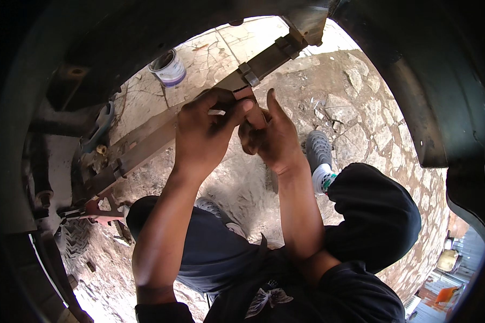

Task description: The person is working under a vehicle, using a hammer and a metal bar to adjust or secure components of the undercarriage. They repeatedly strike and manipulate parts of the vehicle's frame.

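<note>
A long grey leaf spring (151, 141) runs slantwise from lower left to upper right, with metal clamps (248, 74) around it. My left hand (203, 128) is at its near edge, fingers bent and thumb pressing on a reddish-brown flat strip (243, 93). The strip lies against the spring just below a clamp. Close beside it, my right hand (275, 137) has its thumb raised and its other fingers curled around the strip's lower end. What the strip is made of, I cannot tell.
Dark vehicle bodywork (442, 81) arches around me on both sides and overhead. A paint-stained can (168, 69) stands on cracked paving beyond the spring. A tyre (74, 238) shows at lower left. My bent legs (374, 215) are over stony ground.
</note>
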{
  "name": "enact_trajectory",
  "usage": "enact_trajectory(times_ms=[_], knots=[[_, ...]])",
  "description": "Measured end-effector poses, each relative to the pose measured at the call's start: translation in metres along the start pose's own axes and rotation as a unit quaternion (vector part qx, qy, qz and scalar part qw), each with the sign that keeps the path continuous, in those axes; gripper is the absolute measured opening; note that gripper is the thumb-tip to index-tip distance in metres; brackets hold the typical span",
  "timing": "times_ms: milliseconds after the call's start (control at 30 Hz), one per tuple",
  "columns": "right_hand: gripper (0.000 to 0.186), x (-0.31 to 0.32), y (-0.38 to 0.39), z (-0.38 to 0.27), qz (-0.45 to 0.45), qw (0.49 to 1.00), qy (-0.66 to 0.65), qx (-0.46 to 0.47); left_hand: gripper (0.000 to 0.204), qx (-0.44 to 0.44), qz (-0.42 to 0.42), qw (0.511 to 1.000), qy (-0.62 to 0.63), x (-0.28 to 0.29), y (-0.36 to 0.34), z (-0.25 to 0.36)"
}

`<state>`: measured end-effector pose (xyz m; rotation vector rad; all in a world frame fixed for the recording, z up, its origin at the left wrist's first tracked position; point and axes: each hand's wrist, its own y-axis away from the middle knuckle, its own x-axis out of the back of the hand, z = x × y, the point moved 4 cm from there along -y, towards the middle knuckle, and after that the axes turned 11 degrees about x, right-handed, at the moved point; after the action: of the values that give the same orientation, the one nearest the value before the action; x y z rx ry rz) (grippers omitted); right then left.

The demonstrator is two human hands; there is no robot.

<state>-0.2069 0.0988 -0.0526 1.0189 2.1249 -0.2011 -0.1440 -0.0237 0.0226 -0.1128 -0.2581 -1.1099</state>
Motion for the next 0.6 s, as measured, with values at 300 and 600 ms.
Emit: enact_trajectory(times_ms=[300,600], knots=[[0.033,0.018,0.002,-0.025,-0.096,0.963,0.179,0.179,0.029,0.107,-0.06,0.983,0.134,0.004,0.004,-0.011],[0.024,0.017,0.008,-0.031,-0.123,0.95,0.176,0.227,0.033,0.109,-0.034,0.985,0.131,0.001,0.009,-0.002]])
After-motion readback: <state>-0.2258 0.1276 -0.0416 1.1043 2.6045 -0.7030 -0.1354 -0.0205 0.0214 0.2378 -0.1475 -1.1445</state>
